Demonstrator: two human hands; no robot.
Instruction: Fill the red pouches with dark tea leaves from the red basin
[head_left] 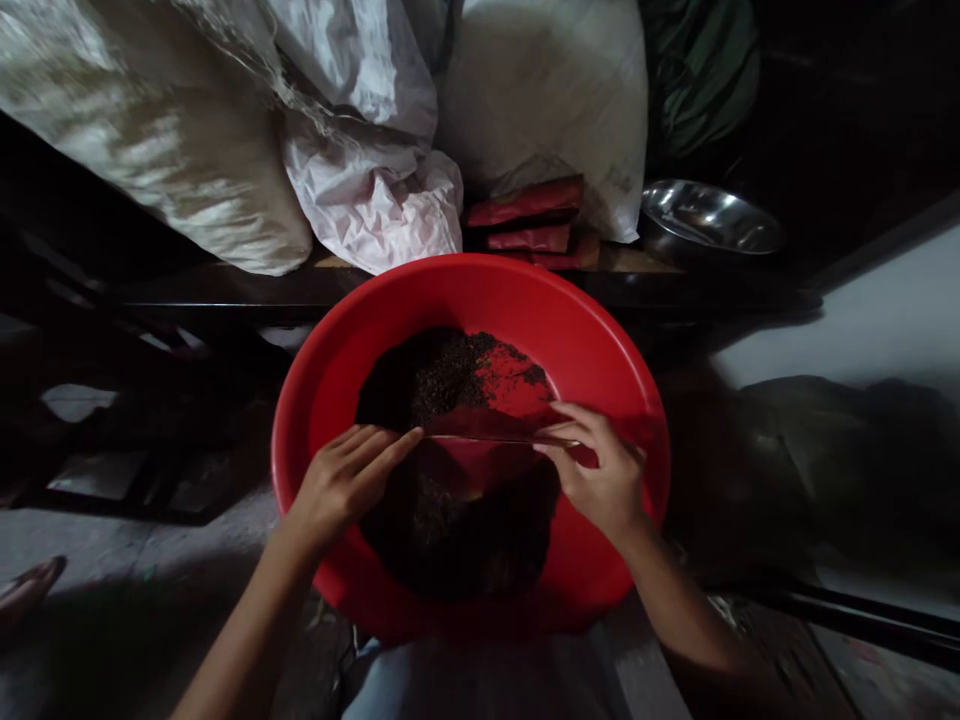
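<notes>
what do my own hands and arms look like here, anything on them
Both your left hand and your right hand are bare, with no gloves. No rings show on the fingers, though the light is dim and small details are hard to make out. No watch or bracelet shows at either wrist, and no sleeve shows on the visible part of either arm.
</notes>
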